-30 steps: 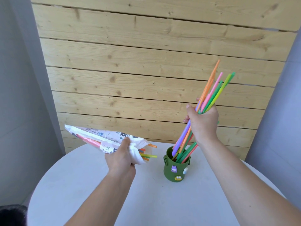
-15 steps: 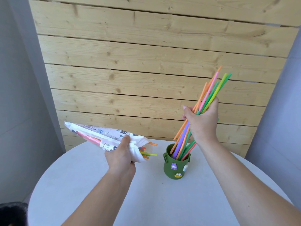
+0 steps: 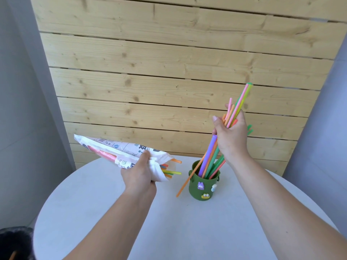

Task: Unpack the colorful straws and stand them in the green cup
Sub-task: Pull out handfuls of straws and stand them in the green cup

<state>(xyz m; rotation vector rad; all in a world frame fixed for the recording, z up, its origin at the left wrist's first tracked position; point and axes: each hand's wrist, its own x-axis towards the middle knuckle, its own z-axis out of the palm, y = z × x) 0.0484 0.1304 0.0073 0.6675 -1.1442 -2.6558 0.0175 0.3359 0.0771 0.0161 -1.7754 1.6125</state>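
Observation:
A green cup (image 3: 204, 188) with small cartoon charms stands on the round white table (image 3: 187, 222). My right hand (image 3: 230, 136) holds a bundle of colorful straws (image 3: 212, 158) above it, fingers loosening, and their lower ends sit inside the cup. One orange straw (image 3: 185, 182) slants down outside the cup's left side, its tip near the tabletop. My left hand (image 3: 139, 172) grips a white printed straw packet (image 3: 122, 152) held level to the left of the cup. Several straw ends (image 3: 171, 172) poke out of the packet's open mouth.
A wall of light wooden planks (image 3: 178, 72) rises right behind the table, with grey walls on both sides. A dark bin (image 3: 15, 243) shows at the bottom left corner, below the table's edge.
My right hand has lowered the bundle so the straws slid deeper into the cup. One orange straw has slipped outside the cup on its left. The packet hand stays put.

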